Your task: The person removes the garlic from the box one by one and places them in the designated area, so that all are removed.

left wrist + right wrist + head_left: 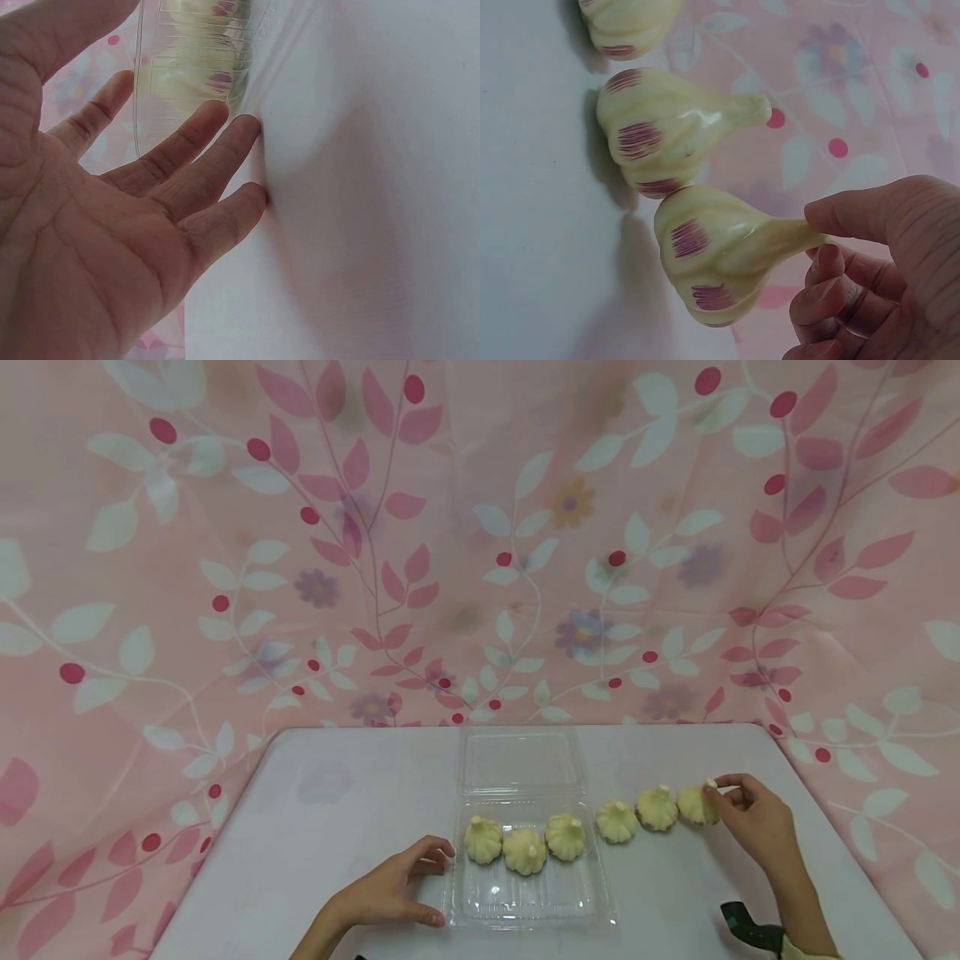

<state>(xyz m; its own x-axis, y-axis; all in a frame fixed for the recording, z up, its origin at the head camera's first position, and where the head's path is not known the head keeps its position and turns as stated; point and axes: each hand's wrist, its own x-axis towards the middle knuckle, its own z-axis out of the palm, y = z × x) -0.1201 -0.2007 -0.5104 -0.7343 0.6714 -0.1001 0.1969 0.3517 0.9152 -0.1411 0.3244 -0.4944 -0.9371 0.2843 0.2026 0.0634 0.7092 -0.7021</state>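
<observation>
My right hand point(757, 820) pinches the stem of the rightmost garlic bulb point(696, 807) between thumb and fingers. In the right wrist view, this garlic bulb point(712, 255) has purple streaks and a pale stem; whether it is off the table I cannot tell. Two more garlic bulbs stand to its left, a middle one point(657, 808) and a left one point(616, 822). A clear plastic clamshell box point(480, 906) lies with its lid point(521, 760) folded back. Inside sit three garlic bulbs in a row. Beside the box's left edge, my left hand point(390, 885) is spread, holding nothing.
A white table point(337, 810) with rounded corners bears everything. Behind it hangs a pink cloth point(465, 568) with leaves and flowers. A dark strap-like piece point(750, 931) shows at my right wrist.
</observation>
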